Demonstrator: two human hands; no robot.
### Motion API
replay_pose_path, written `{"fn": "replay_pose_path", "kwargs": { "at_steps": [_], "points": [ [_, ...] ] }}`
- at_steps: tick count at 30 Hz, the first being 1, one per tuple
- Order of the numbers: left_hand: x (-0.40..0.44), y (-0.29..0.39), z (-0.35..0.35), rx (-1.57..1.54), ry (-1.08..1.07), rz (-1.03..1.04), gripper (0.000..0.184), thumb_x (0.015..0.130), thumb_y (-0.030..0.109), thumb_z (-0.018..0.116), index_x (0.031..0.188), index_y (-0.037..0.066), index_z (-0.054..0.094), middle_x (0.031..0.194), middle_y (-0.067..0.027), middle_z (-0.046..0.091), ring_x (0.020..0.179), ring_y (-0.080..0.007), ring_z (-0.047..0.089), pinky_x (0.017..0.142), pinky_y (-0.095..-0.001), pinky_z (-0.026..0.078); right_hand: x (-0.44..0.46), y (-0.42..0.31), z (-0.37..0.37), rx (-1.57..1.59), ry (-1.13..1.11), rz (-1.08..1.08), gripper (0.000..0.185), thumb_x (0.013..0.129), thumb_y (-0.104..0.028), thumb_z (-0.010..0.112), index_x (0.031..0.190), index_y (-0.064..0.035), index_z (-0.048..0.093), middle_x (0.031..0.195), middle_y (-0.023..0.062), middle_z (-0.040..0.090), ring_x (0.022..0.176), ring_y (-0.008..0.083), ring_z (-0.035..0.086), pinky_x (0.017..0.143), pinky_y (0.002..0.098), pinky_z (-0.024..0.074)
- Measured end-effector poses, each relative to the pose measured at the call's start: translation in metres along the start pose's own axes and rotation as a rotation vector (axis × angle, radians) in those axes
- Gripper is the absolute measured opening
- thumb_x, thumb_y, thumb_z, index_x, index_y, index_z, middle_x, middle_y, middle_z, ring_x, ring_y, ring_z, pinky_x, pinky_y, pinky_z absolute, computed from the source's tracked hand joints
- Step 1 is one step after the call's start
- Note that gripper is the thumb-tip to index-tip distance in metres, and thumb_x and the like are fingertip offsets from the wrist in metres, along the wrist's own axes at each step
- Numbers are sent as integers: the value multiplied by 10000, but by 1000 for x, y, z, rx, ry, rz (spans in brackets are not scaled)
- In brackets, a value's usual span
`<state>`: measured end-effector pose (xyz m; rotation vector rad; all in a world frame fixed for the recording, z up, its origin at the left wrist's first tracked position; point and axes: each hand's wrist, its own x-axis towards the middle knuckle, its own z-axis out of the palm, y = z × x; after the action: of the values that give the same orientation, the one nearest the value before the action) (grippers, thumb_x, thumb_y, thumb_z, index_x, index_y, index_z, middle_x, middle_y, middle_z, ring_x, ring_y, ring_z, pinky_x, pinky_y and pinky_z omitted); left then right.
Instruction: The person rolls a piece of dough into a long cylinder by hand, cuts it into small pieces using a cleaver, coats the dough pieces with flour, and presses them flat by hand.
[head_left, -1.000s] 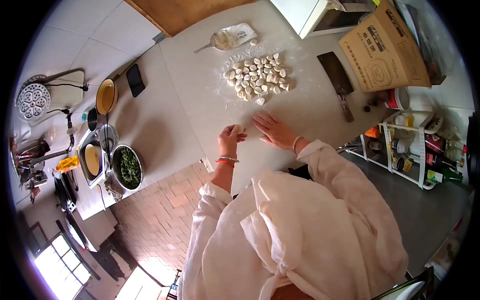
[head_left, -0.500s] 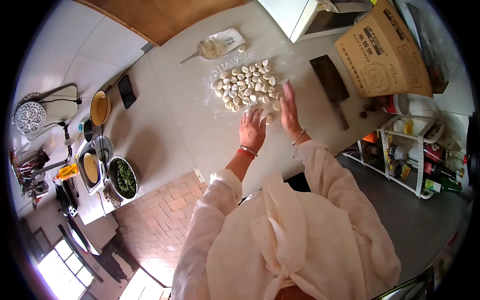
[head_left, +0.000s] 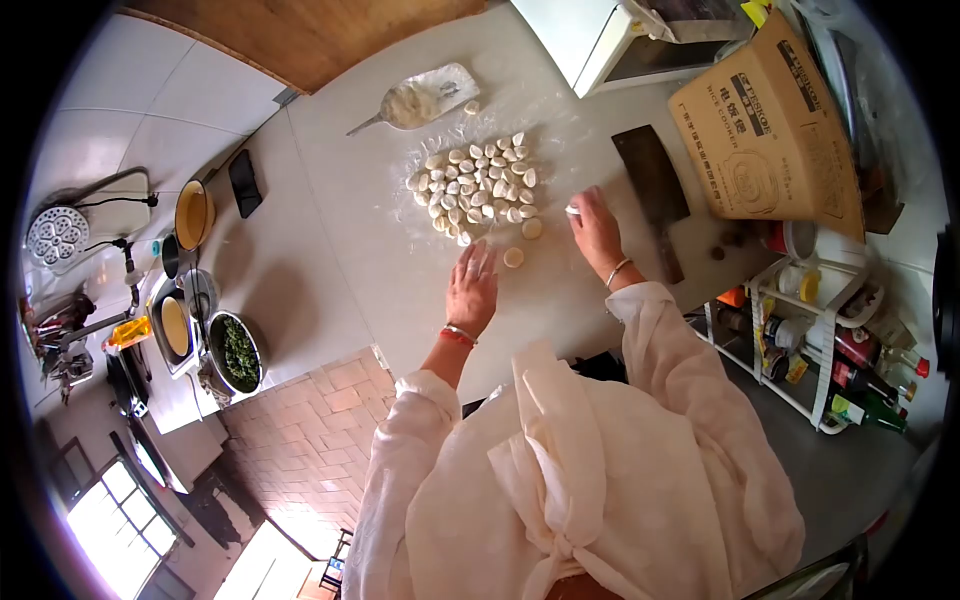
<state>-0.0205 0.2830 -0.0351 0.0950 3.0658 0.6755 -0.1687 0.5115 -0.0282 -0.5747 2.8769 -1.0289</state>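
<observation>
Many small pieces of dough [head_left: 480, 185] lie in a floury cluster on the worktop. My left hand [head_left: 472, 290] rests flat with its fingers stretched out, the fingertips at the lower edge of the cluster. Just right of those fingers sits a flattened round dough piece [head_left: 514, 257], and a second disc [head_left: 532, 228] lies a little farther up. My right hand [head_left: 597, 232] is apart from the cluster, its fingers closed on a small white piece of dough [head_left: 572, 210]. A metal scoop [head_left: 415, 104] with flour in it lies beyond the cluster.
A cleaver [head_left: 652, 175] lies right of my right hand, near a cardboard box [head_left: 750, 150]. Bottles stand on a white rack [head_left: 790, 390] at the right. To the left are a phone [head_left: 244, 184] and a bowl of chopped greens [head_left: 238, 352].
My right hand has drawn away to the right from the cluster and closed on a dough piece. My left hand has moved slightly left and down. The camera view has shifted a little.
</observation>
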Motion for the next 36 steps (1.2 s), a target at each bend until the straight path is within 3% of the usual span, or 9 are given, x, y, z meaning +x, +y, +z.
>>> {"fn": "replay_pose_path", "kwargs": {
  "at_steps": [5, 13, 15, 16, 20, 23, 27, 31, 36],
  "points": [
    [-20, 16, 13, -193, 115, -79, 433, 891, 61, 587, 1323, 78, 560, 1432, -115, 494, 1345, -331, 429, 1114, -464, 375, -28, -1, -26, -238, -169, -378, 257, 881, -129, 658, 1103, -38, 565, 1070, 149, 528, 980, 343, 567, 838, 428, 495],
    [7, 17, -1, -253, 298, -216, 443, 897, 38, 588, 1337, 32, 538, 1414, -164, 499, 1329, -373, 438, 1123, -482, 354, 40, -1, -6, -31, 360, -54, 376, 925, -146, 598, 1267, -14, 513, 1322, 194, 519, 1253, 376, 472, 1071, 496, 357],
    [21, 17, -2, -269, 227, -232, 469, 898, 49, 592, 1360, 27, 519, 1423, -165, 493, 1339, -370, 433, 1140, -469, 344, 34, -13, 19, -277, 135, -127, 542, 949, -284, 597, 1398, -30, 430, 1528, 184, 346, 1414, 356, 327, 1150, 581, 232],
    [23, 7, 4, 78, 90, -52, 503, 896, 67, 567, 1391, 19, 492, 1455, -167, 466, 1385, -358, 385, 1146, -446, 353, 29, -13, 29, -293, 80, -112, 571, 957, -312, 585, 1425, -37, 407, 1551, 177, 320, 1428, 354, 311, 1155, 584, 220],
    [14, 12, 15, -172, 127, -165, 572, 894, 64, 566, 1449, 29, 436, 1488, -160, 442, 1368, -352, 416, 1130, -440, 382, 32, -3, 41, -369, -45, -9, 617, 972, -359, 560, 1474, -58, 366, 1582, 167, 283, 1459, 351, 265, 1167, 591, 191],
    [8, 22, -7, -264, 183, -291, 585, 905, 35, 577, 1467, 42, 414, 1511, -157, 422, 1358, -355, 426, 1120, -429, 394, 33, 2, 43, -220, 149, -65, 583, 981, -351, 548, 1462, -62, 392, 1578, 179, 283, 1446, 357, 292, 1158, 599, 204],
    [-11, 0, -4, 16, 137, -172, 585, 969, 165, 540, 1504, 21, 352, 1575, -154, 329, 1482, -322, 263, 1212, -436, 248, 23, -33, 10, 214, 154, -148, 540, 973, -203, 569, 1460, -45, 395, 1544, 214, 317, 1415, 389, 332, 1170, 510, 257],
    [-8, -3, 10, -1, -106, -41, 651, 977, 249, 501, 1543, 23, 269, 1628, -121, 228, 1516, -275, 189, 1234, -426, 181, -29, -70, 15, 21, -217, -415, 638, 928, -176, 611, 1486, -5, 352, 1569, 193, 300, 1450, 376, 289, 1195, 474, 233],
    [-6, -10, 20, 48, -124, -7, 698, 968, 271, 522, 1555, 28, 233, 1634, -119, 212, 1519, -271, 180, 1234, -422, 174, -60, -67, 39, -278, -475, -379, 792, 913, -317, 624, 1546, -21, 251, 1632, 142, 200, 1516, 307, 174, 1224, 458, 157]
  ]
}}
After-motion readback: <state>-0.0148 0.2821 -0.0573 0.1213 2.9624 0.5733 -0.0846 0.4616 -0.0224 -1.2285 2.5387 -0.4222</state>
